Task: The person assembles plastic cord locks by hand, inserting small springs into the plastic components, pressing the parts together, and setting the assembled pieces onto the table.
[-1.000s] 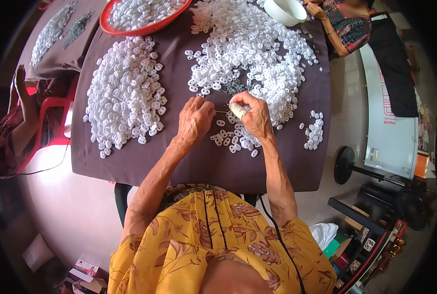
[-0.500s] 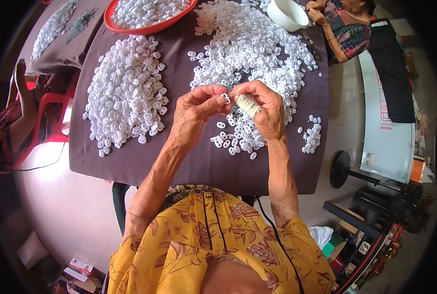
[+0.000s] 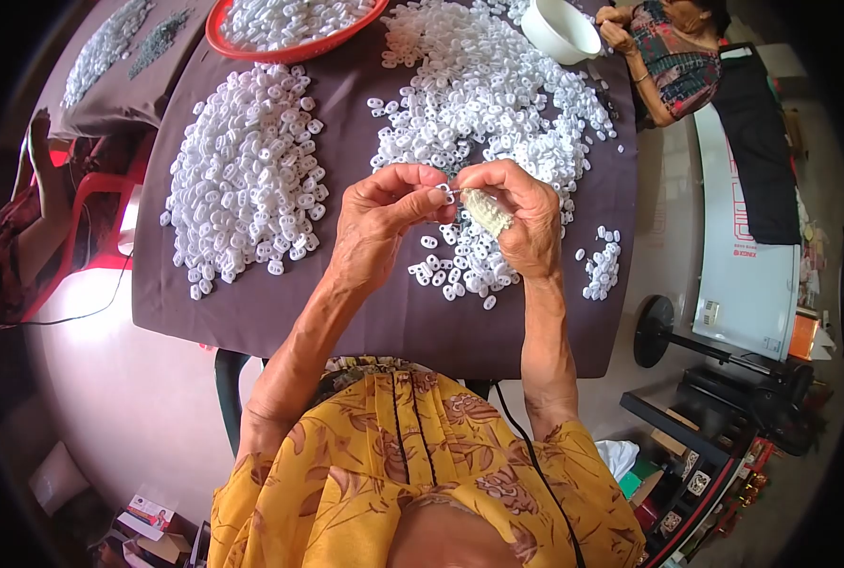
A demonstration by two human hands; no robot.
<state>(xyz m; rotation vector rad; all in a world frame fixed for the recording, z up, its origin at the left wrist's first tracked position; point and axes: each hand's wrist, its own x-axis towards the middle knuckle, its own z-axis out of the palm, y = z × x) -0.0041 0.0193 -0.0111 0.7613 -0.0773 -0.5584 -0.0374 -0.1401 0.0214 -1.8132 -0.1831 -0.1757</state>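
Observation:
Over the near side of the big heap of white pieces point(image 3: 479, 114), my two hands meet at the fingertips. My left hand point(image 3: 370, 222) is closed, thumb and forefinger pinching a small white oval plastic piece with two holes point(image 3: 448, 193). Closed as well, my right hand point(image 3: 533, 227) has a knobbly cream-coloured covering point(image 3: 487, 212) at its fingers. Its fingertips pinch something small and dark against the white piece; I cannot tell what it is. Below my hands lie loose white pieces of the same kind.
A second heap of white pieces point(image 3: 242, 180) covers the left of the brown tablecloth point(image 3: 346, 317). Behind stand a red basin point(image 3: 299, 49) full of them and a white bowl point(image 3: 562, 30). A small cluster point(image 3: 603, 267) lies right. Another person point(image 3: 663, 66) sits at the far right corner.
Both hands have shifted slightly to the right, and the right hand's fingertips have come up close against the white piece. The left hand keeps its pinch.

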